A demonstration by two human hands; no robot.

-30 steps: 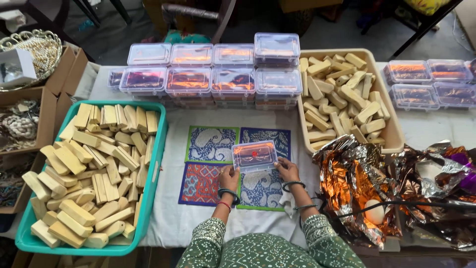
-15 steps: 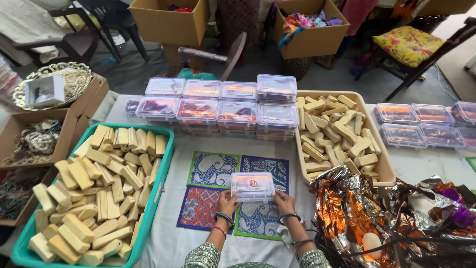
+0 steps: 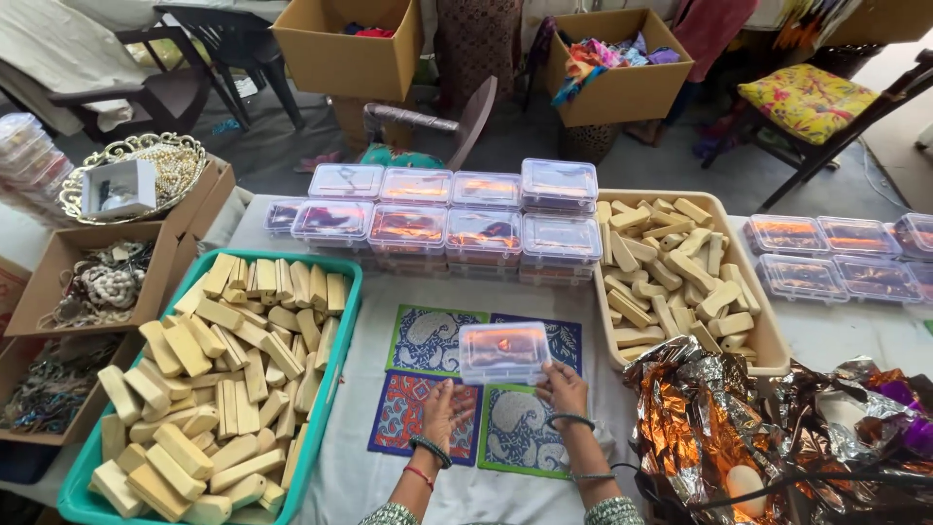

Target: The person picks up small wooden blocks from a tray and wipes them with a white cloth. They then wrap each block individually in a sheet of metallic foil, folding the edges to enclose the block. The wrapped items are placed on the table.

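Two hands (image 3: 505, 399) hold clear box (image 3: 503, 352); wooden-block trays (image 3: 342, 362) flank.

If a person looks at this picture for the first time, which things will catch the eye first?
Probably the green tray at the left, heaped with pale wooden blocks, and the crumpled shiny foil at the lower right. In the middle, the left hand and right hand hold a small clear lidded box above paisley-printed squares.
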